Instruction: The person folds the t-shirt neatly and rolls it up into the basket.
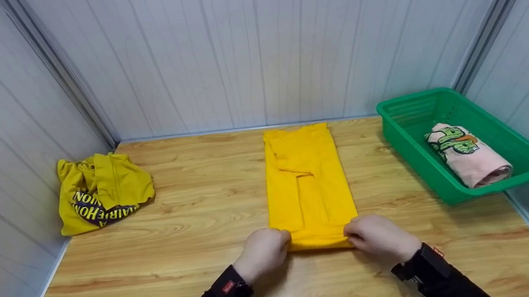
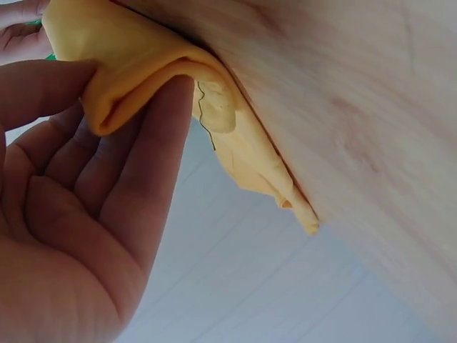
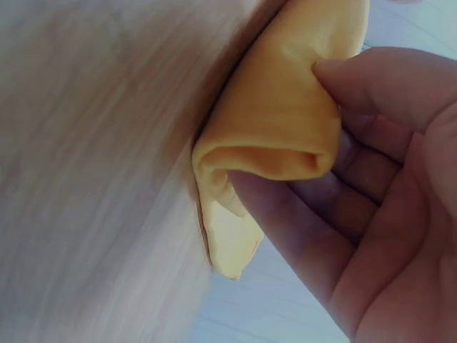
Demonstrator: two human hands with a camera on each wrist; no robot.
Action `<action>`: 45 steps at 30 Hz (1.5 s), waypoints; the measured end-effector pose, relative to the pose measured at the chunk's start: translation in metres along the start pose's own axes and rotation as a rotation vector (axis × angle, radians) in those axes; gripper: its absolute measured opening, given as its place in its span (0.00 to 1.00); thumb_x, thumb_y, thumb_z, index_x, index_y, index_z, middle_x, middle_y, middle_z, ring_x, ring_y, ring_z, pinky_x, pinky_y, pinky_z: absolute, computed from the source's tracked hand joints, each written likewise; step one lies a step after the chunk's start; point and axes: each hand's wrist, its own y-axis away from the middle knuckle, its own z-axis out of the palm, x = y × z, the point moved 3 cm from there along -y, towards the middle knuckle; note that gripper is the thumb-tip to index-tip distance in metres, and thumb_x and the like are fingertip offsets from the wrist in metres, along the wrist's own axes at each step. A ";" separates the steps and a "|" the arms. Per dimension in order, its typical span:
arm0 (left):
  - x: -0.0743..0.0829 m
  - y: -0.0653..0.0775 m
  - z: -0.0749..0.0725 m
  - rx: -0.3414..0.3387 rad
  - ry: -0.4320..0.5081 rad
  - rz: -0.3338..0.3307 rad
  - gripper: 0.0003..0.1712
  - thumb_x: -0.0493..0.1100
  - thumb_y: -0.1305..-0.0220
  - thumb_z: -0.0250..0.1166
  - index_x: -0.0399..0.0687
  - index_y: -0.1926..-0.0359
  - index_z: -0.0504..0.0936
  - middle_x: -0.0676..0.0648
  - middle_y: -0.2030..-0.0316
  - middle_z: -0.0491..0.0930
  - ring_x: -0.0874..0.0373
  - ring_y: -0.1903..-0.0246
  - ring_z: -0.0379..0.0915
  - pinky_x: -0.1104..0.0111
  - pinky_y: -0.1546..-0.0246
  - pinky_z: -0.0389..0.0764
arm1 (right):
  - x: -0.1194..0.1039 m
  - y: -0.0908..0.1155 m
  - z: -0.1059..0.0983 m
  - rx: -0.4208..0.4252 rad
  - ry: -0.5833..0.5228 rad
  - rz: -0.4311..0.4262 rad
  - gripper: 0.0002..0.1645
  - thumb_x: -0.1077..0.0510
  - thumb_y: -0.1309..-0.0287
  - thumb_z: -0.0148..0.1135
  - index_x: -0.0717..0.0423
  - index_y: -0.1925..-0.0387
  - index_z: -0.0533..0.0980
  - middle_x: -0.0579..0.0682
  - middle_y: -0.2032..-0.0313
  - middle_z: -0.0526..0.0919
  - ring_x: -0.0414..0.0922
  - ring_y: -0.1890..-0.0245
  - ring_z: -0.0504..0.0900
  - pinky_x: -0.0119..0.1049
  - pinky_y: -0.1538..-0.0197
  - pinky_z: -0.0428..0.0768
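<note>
A bright yellow garment, folded into a long narrow strip, lies on the wooden table from near the back wall toward me. Its near end is turned over into a thick fold. At the left corner of that fold my left hand pinches the cloth; in the left wrist view the thumb lies on the outside and the fingers inside the fold. My right hand pinches the right corner likewise, and the right wrist view shows the layered edge between thumb and fingers.
A crumpled darker yellow garment with printed lettering sits at the left wall. On the right stands a green plastic basket, holding a rolled pink garment with a green print. Pale panel walls enclose the table on three sides.
</note>
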 end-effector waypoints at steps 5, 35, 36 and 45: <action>-0.001 0.001 -0.002 -0.012 0.041 -0.014 0.13 0.36 0.40 0.63 0.50 0.80 0.72 0.54 0.85 0.67 0.58 0.84 0.68 0.65 0.82 0.69 | 0.002 0.002 0.001 -0.028 -0.030 0.007 0.07 0.62 0.37 0.62 0.49 0.71 0.76 0.41 0.74 0.77 0.37 0.75 0.72 0.37 0.69 0.74; -0.015 -0.005 0.004 -0.081 0.191 -0.046 0.04 0.35 0.38 0.65 0.47 0.70 0.82 0.51 0.74 0.82 0.54 0.72 0.80 0.63 0.68 0.79 | 0.008 0.001 0.000 -0.067 -0.125 0.091 0.08 0.58 0.31 0.58 0.48 0.69 0.74 0.38 0.74 0.72 0.36 0.75 0.69 0.35 0.69 0.70; -0.015 -0.006 0.004 -0.085 0.193 -0.047 0.04 0.35 0.37 0.65 0.46 0.69 0.82 0.51 0.74 0.82 0.54 0.72 0.80 0.63 0.67 0.80 | 0.009 0.001 0.000 -0.070 -0.132 0.097 0.07 0.58 0.31 0.57 0.48 0.69 0.74 0.38 0.74 0.72 0.36 0.75 0.69 0.35 0.68 0.70; -0.017 -0.009 0.006 -0.107 0.198 -0.069 0.03 0.36 0.36 0.64 0.44 0.67 0.84 0.49 0.70 0.84 0.53 0.68 0.81 0.62 0.64 0.80 | 0.016 -0.001 0.001 -0.092 -0.180 0.123 0.07 0.59 0.30 0.57 0.49 0.67 0.75 0.38 0.74 0.72 0.37 0.74 0.68 0.35 0.67 0.70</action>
